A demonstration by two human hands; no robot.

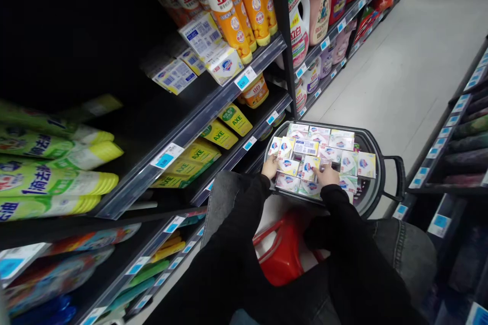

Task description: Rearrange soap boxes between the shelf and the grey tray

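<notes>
Small soap boxes [343, 139] lie in layers in a dark basket [369, 203] with a black handle, between my knees. My left hand [270, 167] is at the basket's left side, its fingers closed on the end of a yellow-and-white soap box [288, 166]. From the right, my right hand [328, 175] has thumb and fingers closed on another soap box [310, 168] beside it. Part of each hand's grip is hidden by the boxes. More soap boxes [224, 65] rest on the shelf at the upper left, some stacked and some tipped.
Left of me stands a dark shelf [183, 134] with price tags, orange bottles [224, 5], green bottles [49, 172] and yellow AXE packs [219, 134]. Detergent jugs [319, 2] fill shelves farther on. A red plastic stool [282, 254] is below me. Another shelf [450, 147] borders the right.
</notes>
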